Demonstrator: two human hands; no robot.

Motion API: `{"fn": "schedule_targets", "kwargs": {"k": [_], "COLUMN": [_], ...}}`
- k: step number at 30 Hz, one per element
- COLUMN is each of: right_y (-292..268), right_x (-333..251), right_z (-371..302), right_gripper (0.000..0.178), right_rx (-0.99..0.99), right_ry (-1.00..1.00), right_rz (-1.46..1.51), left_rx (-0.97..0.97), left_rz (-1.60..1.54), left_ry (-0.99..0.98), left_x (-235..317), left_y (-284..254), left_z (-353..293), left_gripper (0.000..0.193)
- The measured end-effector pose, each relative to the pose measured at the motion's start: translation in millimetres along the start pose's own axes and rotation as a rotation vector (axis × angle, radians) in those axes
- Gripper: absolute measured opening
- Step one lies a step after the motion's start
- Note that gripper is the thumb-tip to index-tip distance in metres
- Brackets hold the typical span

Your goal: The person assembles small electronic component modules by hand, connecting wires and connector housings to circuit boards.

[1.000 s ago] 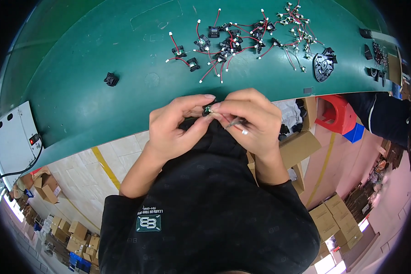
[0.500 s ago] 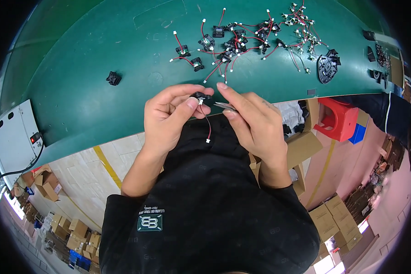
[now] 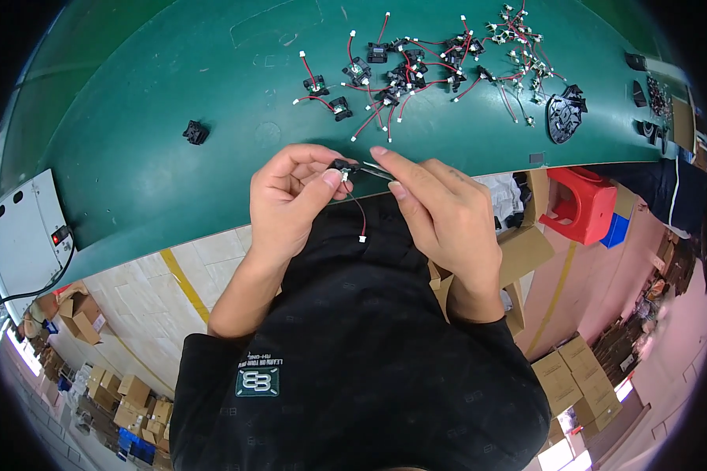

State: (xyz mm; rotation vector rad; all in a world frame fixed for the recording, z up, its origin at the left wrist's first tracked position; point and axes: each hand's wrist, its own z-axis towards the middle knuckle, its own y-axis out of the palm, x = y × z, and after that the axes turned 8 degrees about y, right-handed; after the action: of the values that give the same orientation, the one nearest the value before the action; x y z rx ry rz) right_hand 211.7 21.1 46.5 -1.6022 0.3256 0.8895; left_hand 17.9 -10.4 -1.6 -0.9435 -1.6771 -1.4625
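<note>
Between the thumb and fingers of my left hand (image 3: 289,196) is a small black plastic module (image 3: 342,166). From it hangs a thin dark red and black cable (image 3: 361,213) ending in a white connector (image 3: 362,239). My right hand (image 3: 448,208) pinches a pair of metal tweezers (image 3: 379,170), whose tips reach the module's right side. Whether the tips grip any part of it is too small to tell. Both hands are above the near edge of the green table. Beyond them lie several similar black modules (image 3: 404,78) with red and black cables.
A lone black module (image 3: 195,133) lies on the table (image 3: 157,180) at left. Small wired boards (image 3: 526,63) and a black plastic shell (image 3: 565,115) are at right. A white box (image 3: 27,235) stands at the left edge. Past the near edge are a red stool (image 3: 581,206) and an open carton (image 3: 522,255).
The tweezers have moved left, and their tips have come up to the module. My right index finger has shifted slightly. The hanging cable has swung a little to the right.
</note>
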Motion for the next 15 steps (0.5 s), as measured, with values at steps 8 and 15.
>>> {"fn": "schedule_targets", "kwargs": {"k": [8,15], "right_y": [1,0], "right_x": [-1,0], "right_z": [0,0], "right_gripper": [0.036,0.036], "right_rx": [-0.059,-0.055], "right_ry": [-0.011,-0.015], "right_rz": [-0.056,-0.097], "left_rx": [-0.054,-0.087], "left_rz": [0.033,0.126], "left_ry": [-0.037,-0.068], "left_x": [-5,0], "left_y": [-5,-8], "left_z": [-2,-1], "left_gripper": [0.014,0.014]}}
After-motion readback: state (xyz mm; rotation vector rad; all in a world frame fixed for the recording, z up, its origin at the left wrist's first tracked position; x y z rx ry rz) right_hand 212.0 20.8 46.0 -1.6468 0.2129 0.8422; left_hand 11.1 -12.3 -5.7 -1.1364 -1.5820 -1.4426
